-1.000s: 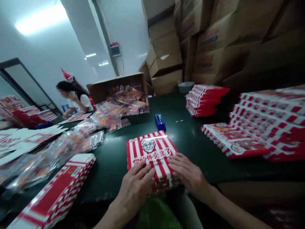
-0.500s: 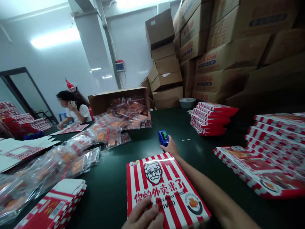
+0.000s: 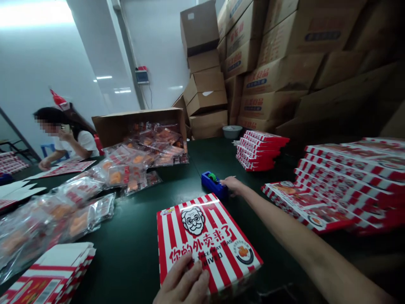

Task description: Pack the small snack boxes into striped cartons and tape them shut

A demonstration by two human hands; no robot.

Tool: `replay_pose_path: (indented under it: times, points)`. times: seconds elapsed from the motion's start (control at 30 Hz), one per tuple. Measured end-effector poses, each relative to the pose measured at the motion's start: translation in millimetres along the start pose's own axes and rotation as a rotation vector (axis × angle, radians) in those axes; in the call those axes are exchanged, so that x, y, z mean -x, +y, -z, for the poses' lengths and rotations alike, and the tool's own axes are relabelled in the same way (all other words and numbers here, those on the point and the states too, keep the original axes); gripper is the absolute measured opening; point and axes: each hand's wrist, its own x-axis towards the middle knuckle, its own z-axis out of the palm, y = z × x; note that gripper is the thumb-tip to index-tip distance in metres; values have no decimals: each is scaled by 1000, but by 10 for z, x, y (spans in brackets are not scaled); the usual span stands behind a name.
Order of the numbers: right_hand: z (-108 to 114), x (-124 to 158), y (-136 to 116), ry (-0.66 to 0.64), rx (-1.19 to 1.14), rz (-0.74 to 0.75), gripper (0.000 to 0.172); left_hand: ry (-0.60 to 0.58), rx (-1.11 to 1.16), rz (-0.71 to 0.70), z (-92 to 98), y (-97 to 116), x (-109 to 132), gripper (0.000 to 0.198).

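My left hand [image 3: 185,280] lies on the lower left of a red-and-white striped box [image 3: 218,253], fingers resting flat on its printed lid. The box shows a drawn bearded face with glasses and red lettering. Beyond its far edge, my right hand [image 3: 233,185] has its fingers closed at the near right end of a blue tape dispenser [image 3: 210,182] with a green roll core. The fingertips are partly hidden, and any tape between them cannot be made out.
Striped boxes are stacked at right [image 3: 344,181] and farther back [image 3: 261,150]. Clear food packets [image 3: 126,169] spill from an open carton [image 3: 107,128]. Folded striped cartons [image 3: 53,270] lie front left. A grey bowl [image 3: 232,131] and tall cardboard boxes [image 3: 268,80] stand behind. Another person [image 3: 82,143] sits left.
My view has swung to the right. The tape dispenser has turned, its near end now pointing right toward my right hand. My left hand stays on the striped box.
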Motion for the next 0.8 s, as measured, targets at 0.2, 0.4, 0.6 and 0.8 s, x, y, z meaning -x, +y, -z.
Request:
replay_pose_path:
  times: [0.2,0.4,0.6,0.8]
  points:
    - [-84,71,-107,11,-245,-46,25,-22,-12,-49,-40,-38,22,23]
    - [-101,346,118,-2,-488,75,27,-79,125,81,156,10,-137,25]
    - [-195,480,301,-77,-515,2,28,3,183,146,305,45,-322,22]
    - [-290,367,242,-40,-422,-79,28,19,194,121,312,26,-318,20]
